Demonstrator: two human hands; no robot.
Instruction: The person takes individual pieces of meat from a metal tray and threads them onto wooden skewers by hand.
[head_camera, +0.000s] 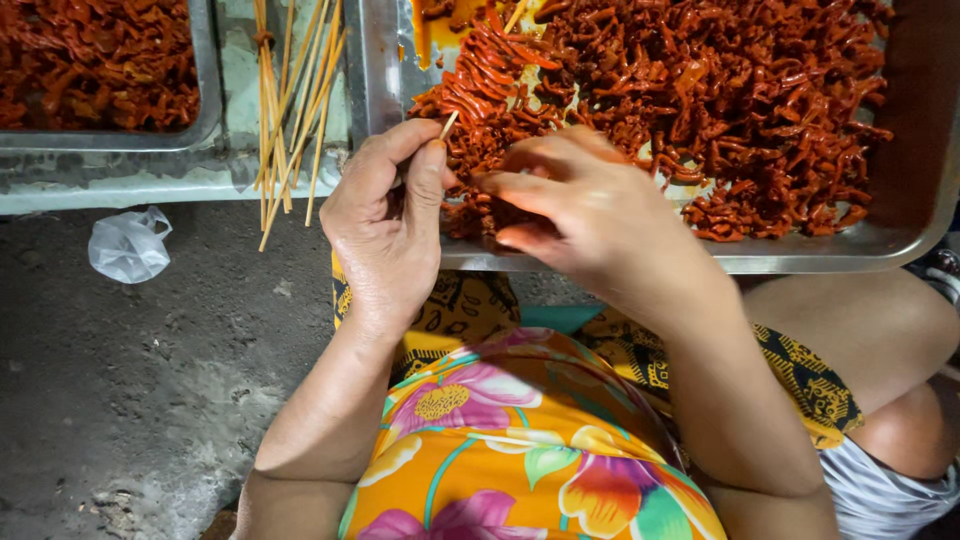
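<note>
Two trays: a smaller metal tray (205, 100) at ten o'clock and a large metal tray (905, 215) from twelve to two o'clock, both heaped with red marinated meat strips (740, 110), within easy reach of the seated person.
Plastic bag: a crumpled clear bag (128, 245) lies on the grey floor at nine o'clock, apart from the work.
Spare sticks: a loose bundle of bamboo sticks (290, 105) rests between the trays at eleven o'clock, ends toward the person, likely so one can be drawn quickly.
Left hand: the left hand (385, 225), near centre, is closed around a thin skewer (449, 124), thumb and forefinger pinching it so its tip points toward twelve o'clock over the large tray.
Right hand: the right hand (575, 205), just past centre, has its fingers curled narrow at the meat beside the skewer; it seems to pinch a strip, though the fingertips are partly hidden.
Lap: flowered orange cloth (520, 440) at six o'clock.
</note>
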